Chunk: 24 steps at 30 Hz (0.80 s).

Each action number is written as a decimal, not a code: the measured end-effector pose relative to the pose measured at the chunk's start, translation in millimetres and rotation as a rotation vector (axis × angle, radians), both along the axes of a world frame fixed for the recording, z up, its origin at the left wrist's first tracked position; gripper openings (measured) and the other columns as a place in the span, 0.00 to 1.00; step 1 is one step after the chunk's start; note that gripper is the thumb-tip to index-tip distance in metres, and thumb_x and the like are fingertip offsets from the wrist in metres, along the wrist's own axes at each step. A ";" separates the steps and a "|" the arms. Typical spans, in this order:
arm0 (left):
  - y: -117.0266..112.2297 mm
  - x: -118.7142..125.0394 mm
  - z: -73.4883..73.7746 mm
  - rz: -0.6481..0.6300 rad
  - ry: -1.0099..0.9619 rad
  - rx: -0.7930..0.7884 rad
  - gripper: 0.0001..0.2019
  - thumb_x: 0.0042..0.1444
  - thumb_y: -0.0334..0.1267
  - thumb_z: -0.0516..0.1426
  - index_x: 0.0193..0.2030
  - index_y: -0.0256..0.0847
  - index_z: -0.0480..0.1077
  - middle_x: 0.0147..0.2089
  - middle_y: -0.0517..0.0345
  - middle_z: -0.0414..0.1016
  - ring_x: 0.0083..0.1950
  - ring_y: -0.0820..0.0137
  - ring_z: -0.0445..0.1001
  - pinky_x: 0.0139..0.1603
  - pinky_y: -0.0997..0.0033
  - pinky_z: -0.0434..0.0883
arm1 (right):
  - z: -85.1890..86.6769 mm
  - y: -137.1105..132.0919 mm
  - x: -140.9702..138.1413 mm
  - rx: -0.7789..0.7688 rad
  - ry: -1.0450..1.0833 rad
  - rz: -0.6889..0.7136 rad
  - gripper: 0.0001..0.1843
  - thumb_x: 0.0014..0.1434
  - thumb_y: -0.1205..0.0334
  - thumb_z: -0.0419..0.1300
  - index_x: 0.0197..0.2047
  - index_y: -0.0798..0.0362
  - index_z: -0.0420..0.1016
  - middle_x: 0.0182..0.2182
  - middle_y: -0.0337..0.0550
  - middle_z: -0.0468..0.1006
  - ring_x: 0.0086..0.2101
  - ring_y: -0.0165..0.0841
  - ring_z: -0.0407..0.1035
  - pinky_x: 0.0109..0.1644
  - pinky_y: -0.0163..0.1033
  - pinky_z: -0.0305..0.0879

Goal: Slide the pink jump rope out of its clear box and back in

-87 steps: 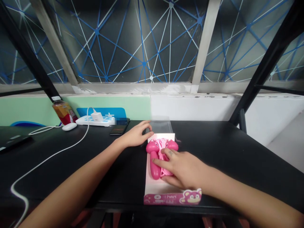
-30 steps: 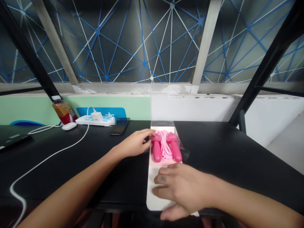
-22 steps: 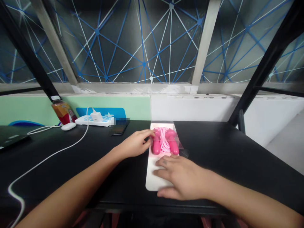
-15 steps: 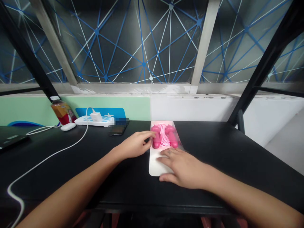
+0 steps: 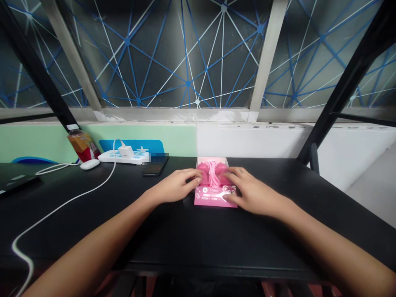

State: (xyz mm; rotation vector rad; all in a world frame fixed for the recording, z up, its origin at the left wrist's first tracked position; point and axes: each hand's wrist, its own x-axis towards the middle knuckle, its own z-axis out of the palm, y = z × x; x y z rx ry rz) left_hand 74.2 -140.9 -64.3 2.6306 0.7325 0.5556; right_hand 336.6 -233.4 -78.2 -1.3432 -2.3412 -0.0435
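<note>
The pink skipping-rope box [image 5: 215, 201] lies flat on the black tabletop [image 5: 185, 247], straight ahead of me and between my two hands, so neither is clearly nearer. Its long axis appears to run away from me, the far end close to the wall [image 5: 252, 142] and the printed panel (the one with a bear's face at its right) at the end towards me. Inside sits the skipping rope [image 5: 213, 175], its pale pink cord bundled between two darker handles.

My left hand [image 5: 179, 185] comes in low from the left, loosely curved, fingertips and thumb at the box's left edge; whether they pinch anything there I cannot tell. My right hand [image 5: 252, 189] reaches in from the opposite side, fingers spread over the right handle and thumb set wide, down on the printed panel. Both forearms slant inward, palms turned down.
</note>
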 end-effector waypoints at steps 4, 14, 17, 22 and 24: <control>-3.8 -2.5 1.7 -0.041 0.059 0.010 0.21 0.56 0.47 0.61 0.56 0.47 0.69 0.64 0.54 0.67 0.61 0.60 0.68 0.57 0.62 0.67 | -7.5 6.1 1.9 -0.011 0.040 -0.051 0.27 0.63 0.52 0.56 0.63 0.49 0.61 0.62 0.53 0.62 0.61 0.46 0.57 0.62 0.55 0.60; -0.7 -3.9 -2.7 -0.006 0.013 0.074 0.18 0.61 0.37 0.54 0.58 0.45 0.68 0.61 0.53 0.70 0.59 0.62 0.70 0.55 0.63 0.69 | 0.2 3.9 3.5 0.034 -0.007 -0.093 0.27 0.60 0.53 0.59 0.60 0.50 0.65 0.52 0.52 0.70 0.49 0.44 0.69 0.51 0.50 0.68; 0.7 -5.0 -3.9 -0.007 0.015 0.111 0.17 0.60 0.37 0.55 0.55 0.46 0.69 0.60 0.53 0.69 0.58 0.62 0.70 0.55 0.63 0.69 | -4.7 7.2 5.0 -0.012 -0.033 -0.147 0.23 0.60 0.53 0.58 0.57 0.51 0.69 0.42 0.48 0.75 0.38 0.39 0.73 0.40 0.44 0.69; 2.3 -8.0 -4.0 0.067 0.066 0.145 0.15 0.56 0.40 0.59 0.51 0.46 0.72 0.51 0.53 0.69 0.43 0.67 0.73 0.44 0.67 0.70 | -7.6 9.6 2.8 -0.083 0.004 -0.214 0.17 0.60 0.55 0.58 0.51 0.48 0.71 0.29 0.37 0.78 0.26 0.33 0.72 0.28 0.38 0.60; 3.6 -7.9 -4.6 0.068 0.086 0.137 0.15 0.56 0.40 0.59 0.51 0.45 0.71 0.43 0.56 0.70 0.38 0.69 0.72 0.40 0.69 0.69 | -7.5 9.4 1.8 -0.084 0.009 -0.219 0.17 0.60 0.55 0.58 0.51 0.48 0.71 0.28 0.36 0.79 0.26 0.33 0.72 0.28 0.38 0.60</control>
